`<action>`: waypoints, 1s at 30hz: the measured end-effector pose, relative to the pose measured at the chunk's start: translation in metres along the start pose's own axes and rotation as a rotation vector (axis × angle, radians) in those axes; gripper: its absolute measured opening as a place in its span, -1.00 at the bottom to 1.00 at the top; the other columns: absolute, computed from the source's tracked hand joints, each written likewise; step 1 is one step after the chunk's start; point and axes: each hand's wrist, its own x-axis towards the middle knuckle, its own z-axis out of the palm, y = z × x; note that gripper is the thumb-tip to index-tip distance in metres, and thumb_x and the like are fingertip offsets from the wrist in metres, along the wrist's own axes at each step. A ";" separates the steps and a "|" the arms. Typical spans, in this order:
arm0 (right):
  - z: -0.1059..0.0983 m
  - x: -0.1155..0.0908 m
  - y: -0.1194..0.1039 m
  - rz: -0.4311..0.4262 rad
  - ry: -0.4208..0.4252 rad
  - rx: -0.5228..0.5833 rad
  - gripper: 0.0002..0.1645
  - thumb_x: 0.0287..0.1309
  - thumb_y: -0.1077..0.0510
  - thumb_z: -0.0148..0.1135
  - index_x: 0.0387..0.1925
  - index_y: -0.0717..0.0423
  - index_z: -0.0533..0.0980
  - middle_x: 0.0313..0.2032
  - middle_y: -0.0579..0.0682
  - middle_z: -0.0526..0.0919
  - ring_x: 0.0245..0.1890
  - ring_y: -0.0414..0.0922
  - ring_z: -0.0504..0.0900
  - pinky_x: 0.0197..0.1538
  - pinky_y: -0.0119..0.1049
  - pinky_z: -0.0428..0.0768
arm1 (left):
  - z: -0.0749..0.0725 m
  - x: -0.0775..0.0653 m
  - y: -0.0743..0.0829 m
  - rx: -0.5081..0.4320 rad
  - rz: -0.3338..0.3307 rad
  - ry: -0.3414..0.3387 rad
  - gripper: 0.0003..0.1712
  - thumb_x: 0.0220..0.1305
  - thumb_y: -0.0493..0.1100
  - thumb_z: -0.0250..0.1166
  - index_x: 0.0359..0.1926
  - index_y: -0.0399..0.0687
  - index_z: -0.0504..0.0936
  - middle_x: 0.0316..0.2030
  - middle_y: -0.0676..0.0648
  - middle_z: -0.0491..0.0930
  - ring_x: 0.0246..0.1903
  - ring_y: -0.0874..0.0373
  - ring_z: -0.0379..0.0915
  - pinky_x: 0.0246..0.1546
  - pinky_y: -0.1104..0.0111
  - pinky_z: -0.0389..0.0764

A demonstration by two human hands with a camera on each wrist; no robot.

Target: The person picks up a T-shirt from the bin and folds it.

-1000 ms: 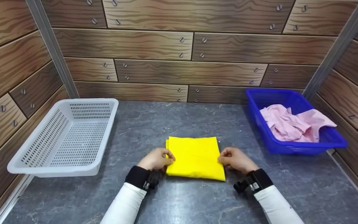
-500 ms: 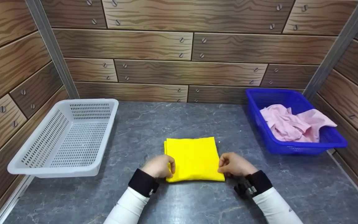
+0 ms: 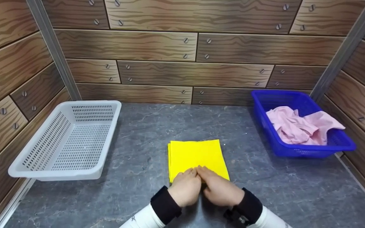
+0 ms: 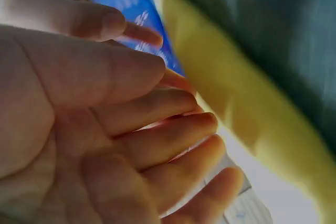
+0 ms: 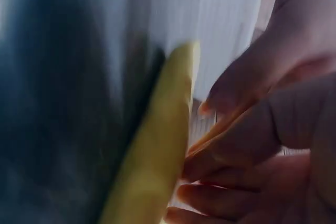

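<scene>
A folded yellow cloth (image 3: 196, 155) lies flat on the grey table in the head view, its layers showing along the left side. Over its near edge my left hand (image 3: 187, 186) and right hand (image 3: 220, 186) meet, fingertips together on the top of the fold. In the left wrist view the left hand's fingers (image 4: 173, 135) are extended and spread a little, reaching the edge of the cloth (image 4: 236, 93). The right wrist view has the right hand's fingers (image 5: 231, 192) relaxed against the cloth's side (image 5: 152, 156). Neither hand grips the fabric.
A white perforated basket (image 3: 98, 171) stands at the left with nothing inside. On the right, a blue basket (image 3: 315, 152) holds crumpled pink cloth (image 3: 293, 126). Wood-patterned walls (image 3: 154, 72) enclose the table (image 3: 182, 120) at the back and sides.
Both hands have left the cloth's left and right sides and come together at the middle of its near edge. The cloth shifted slightly nearer and left early on, then stayed put.
</scene>
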 end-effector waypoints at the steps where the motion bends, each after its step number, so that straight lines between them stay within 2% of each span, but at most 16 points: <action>1: 0.001 -0.001 -0.002 0.005 -0.034 -0.031 -0.22 0.19 0.39 0.09 0.45 0.51 0.21 0.43 0.48 0.31 0.47 0.38 0.30 0.46 0.27 0.28 | 0.002 0.000 0.002 0.016 -0.002 -0.034 -0.41 0.32 -0.10 0.30 0.33 -0.22 0.56 0.36 -0.14 0.53 0.36 -0.02 0.46 0.17 0.12 0.62; 6: 0.002 -0.005 -0.003 0.032 -0.153 -0.157 -0.21 0.24 0.33 0.12 0.49 0.43 0.20 0.49 0.40 0.27 0.50 0.31 0.28 0.48 0.19 0.32 | 0.008 0.002 0.009 0.029 -0.035 -0.201 -0.31 0.39 -0.04 0.23 0.45 -0.25 0.40 0.49 -0.22 0.34 0.49 -0.07 0.28 0.31 0.08 0.55; 10: 0.001 -0.005 -0.004 0.073 -0.181 -0.221 -0.22 0.21 0.30 0.17 0.45 0.44 0.26 0.47 0.43 0.28 0.48 0.33 0.31 0.44 0.19 0.39 | 0.006 0.004 0.010 0.050 -0.078 -0.263 -0.28 0.37 -0.03 0.24 0.48 -0.19 0.38 0.50 -0.24 0.32 0.51 -0.12 0.26 0.38 0.12 0.48; 14: -0.002 -0.004 -0.007 0.200 -0.222 -0.261 -0.26 0.25 0.26 0.17 0.44 0.40 0.30 0.47 0.41 0.30 0.48 0.33 0.32 0.42 0.18 0.42 | 0.002 0.008 0.008 0.085 -0.113 -0.320 -0.37 0.37 -0.04 0.25 0.40 -0.17 0.49 0.46 -0.17 0.41 0.50 -0.10 0.28 0.39 0.16 0.48; 18: -0.008 -0.001 -0.008 0.347 -0.278 -0.287 -0.34 0.36 0.21 0.11 0.43 0.37 0.33 0.46 0.38 0.33 0.47 0.31 0.34 0.42 0.17 0.42 | -0.001 0.012 0.006 0.042 -0.164 -0.395 -0.45 0.40 -0.08 0.23 0.34 -0.16 0.56 0.46 -0.14 0.41 0.53 -0.11 0.20 0.48 0.17 0.36; 23: -0.014 0.002 -0.006 0.440 -0.295 -0.317 -0.41 0.36 0.18 0.13 0.34 0.39 0.44 0.40 0.38 0.43 0.40 0.29 0.45 0.37 0.20 0.47 | 0.001 0.014 0.004 0.061 -0.187 -0.426 -0.47 0.40 -0.09 0.23 0.34 -0.13 0.56 0.45 -0.14 0.41 0.55 -0.12 0.16 0.55 0.18 0.21; 28: -0.014 0.003 -0.004 0.451 -0.282 -0.315 -0.47 0.29 0.20 0.16 0.23 0.39 0.52 0.32 0.38 0.52 0.31 0.30 0.54 0.30 0.21 0.52 | 0.003 0.011 0.003 0.104 -0.169 -0.392 -0.51 0.39 -0.06 0.26 0.28 -0.11 0.62 0.40 -0.18 0.48 0.51 -0.16 0.24 0.52 0.13 0.28; 30: -0.013 0.004 -0.004 0.453 -0.276 -0.306 -0.46 0.28 0.20 0.16 0.24 0.37 0.52 0.31 0.38 0.52 0.31 0.30 0.54 0.31 0.22 0.51 | 0.003 0.010 0.002 0.107 -0.153 -0.379 -0.52 0.38 -0.05 0.26 0.27 -0.09 0.64 0.38 -0.19 0.50 0.50 -0.17 0.27 0.51 0.13 0.30</action>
